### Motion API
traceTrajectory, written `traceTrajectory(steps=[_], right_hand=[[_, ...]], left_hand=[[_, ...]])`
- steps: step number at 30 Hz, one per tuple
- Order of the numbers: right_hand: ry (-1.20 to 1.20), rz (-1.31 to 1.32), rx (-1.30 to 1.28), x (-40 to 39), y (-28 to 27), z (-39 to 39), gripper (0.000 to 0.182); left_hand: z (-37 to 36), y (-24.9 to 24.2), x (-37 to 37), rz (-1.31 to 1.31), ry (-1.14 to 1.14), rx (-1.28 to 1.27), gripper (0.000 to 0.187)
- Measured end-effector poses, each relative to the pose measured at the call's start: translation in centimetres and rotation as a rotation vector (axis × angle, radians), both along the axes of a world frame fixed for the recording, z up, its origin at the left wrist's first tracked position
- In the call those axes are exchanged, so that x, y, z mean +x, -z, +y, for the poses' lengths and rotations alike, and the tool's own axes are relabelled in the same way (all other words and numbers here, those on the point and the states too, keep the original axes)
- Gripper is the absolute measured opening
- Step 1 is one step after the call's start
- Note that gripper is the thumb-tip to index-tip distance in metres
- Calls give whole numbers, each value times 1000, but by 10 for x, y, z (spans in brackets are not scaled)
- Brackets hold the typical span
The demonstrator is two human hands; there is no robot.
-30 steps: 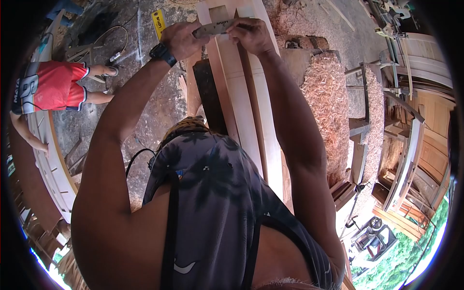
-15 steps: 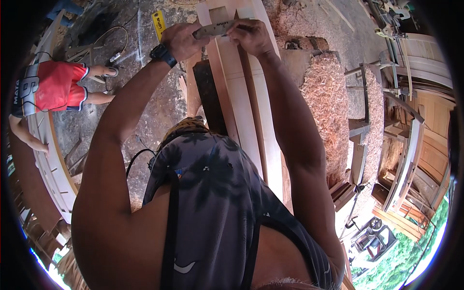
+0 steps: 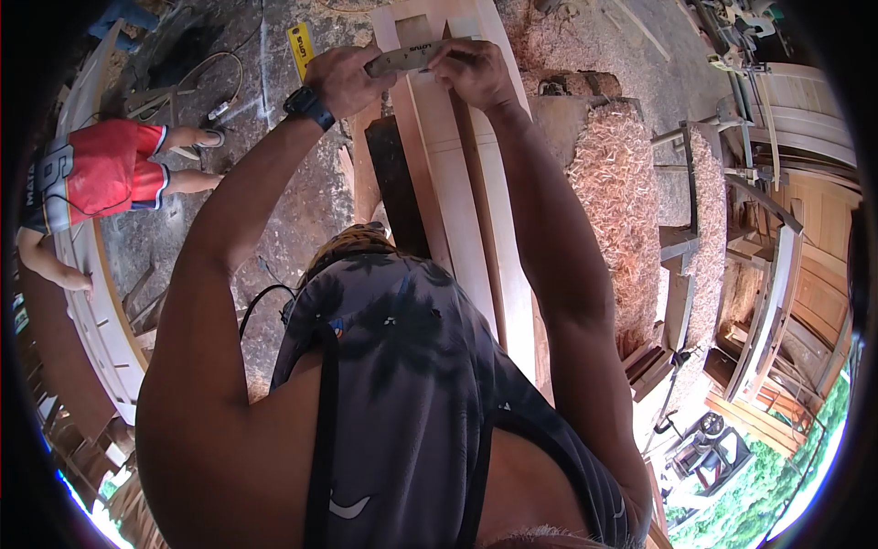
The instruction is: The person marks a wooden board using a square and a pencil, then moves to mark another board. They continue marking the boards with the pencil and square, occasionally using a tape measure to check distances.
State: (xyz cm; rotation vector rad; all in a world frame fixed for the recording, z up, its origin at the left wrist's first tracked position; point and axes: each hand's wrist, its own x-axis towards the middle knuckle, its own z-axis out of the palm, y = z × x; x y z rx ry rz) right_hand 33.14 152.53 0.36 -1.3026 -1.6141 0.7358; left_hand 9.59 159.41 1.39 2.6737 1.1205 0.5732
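Flat grey metal rule (image 3: 407,58) across long pale wooden boards (image 3: 446,174)

Left hand (image 3: 346,80): grasping one end of the rule. Right hand (image 3: 474,73): fingers curled at the opposite end; what they grip cannot be determined. A yellow LOTUS-labelled bar (image 3: 300,52) shows just past the left hand, which hides any join with the rule.

A grey sleeveless top (image 3: 412,421) bears dark palm trees (image 3: 393,343), black armhole trim (image 3: 320,439) and a curved white mark (image 3: 348,508); a black watch (image 3: 309,106) circles the left wrist (image 3: 305,135), with yellow-and-black cloth (image 3: 357,240) beyond the hem.
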Motion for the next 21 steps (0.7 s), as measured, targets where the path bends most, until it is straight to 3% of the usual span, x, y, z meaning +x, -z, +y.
traceTrajectory(steps=[6,8,12,14,21], right_hand=[[35,101,-47,-1,-2,-2,17],[75,255,-199,1,-9,-4,17],[154,199,-150,-2,4,-1,18],[244,140,51,-5,5,-3,17],[237,239,-40,-3,1,-6,18]], left_hand=[[-1,-4,1,16,-23,-44,49],[-1,-7,2,50,-34,-115,50],[1,0,-1,15,-20,-7,49],[2,1,0,9,-11,-13,50],[-2,-7,3,51,-50,-99,52]])
